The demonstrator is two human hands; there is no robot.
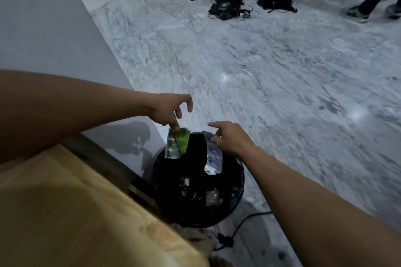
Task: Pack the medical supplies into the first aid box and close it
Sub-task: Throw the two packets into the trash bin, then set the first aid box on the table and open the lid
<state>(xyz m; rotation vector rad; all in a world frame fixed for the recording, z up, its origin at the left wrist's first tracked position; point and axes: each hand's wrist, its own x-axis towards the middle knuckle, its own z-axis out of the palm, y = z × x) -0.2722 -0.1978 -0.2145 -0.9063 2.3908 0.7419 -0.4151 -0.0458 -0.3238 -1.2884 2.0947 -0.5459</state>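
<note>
A: What's the person doing w/ both hands?

B: Both arms are reaching over a black bin (236,178) on the marble floor (271,76). The left hand (168,109) is hanging above the bin's far-left rim, thumb and a finger pinching the top of a green-and-clear wrapper (176,144); the other fingers are curling loose. The wrapper is dangling upright, its lower end dipping past the rim.

A: And the right?

B: The right hand (231,138) is sitting over the far-right rim, fingers mostly spread, index pointing left. It's touching the top of a clear wrapper w/ blue print (213,158) that's hanging down into the bin. Can't tell if the fingers are actually gripping it or just resting on it — blurry there.

A: What's in the bin?

B: Crumpled clear plastic bits near the bottom, dark otherwise.

A: The first aid box?

B: Not in view, so no telling where it's sitting. The two wrappers are the only supply-type things showing, both at the bin.

A: Anything else around?

B: A wooden counter (65,212) is filling the lower left, just beside the bin. A black cable (243,223) is running along the floor near the bin's base. Far back, legs of several people are standing among black bags and gear (225,5).
</note>
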